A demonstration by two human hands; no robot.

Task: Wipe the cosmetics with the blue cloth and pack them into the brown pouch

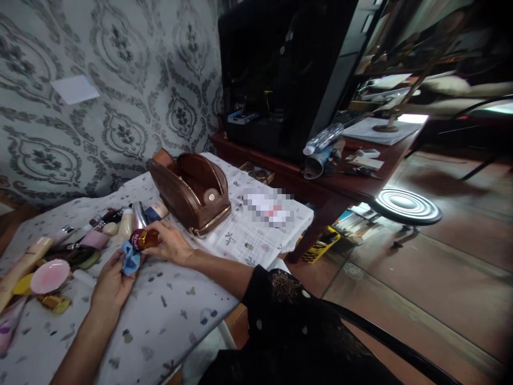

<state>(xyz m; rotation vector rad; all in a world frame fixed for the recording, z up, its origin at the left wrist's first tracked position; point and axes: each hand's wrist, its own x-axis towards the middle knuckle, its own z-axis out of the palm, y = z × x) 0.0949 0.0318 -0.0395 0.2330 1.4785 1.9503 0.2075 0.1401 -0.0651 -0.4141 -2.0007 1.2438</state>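
Note:
My right hand (173, 244) is closed around a small amber bottle (151, 239) with a dark red label or cap at its left end. In my left hand (111, 282) a crumpled light blue cloth (131, 259) is pinched, and it touches the bottle's red end. Just beyond the hands lie a cream tube (125, 224) and a beige-and-navy tube (156, 211). To the right of them stands a brown leather toiletry bag (188, 195), unzipped and gaping at the top. What is inside the bag is too dark to make out.
Several cosmetics crowd the table's left side, among them a round pink compact (50, 276) and a long beige tube (26, 264). A blurred white paper (268, 208) lies right of the bag. A dark wooden desk (340, 184) with a plastic bottle (324, 139) adjoins the table, near a round stool (406, 205).

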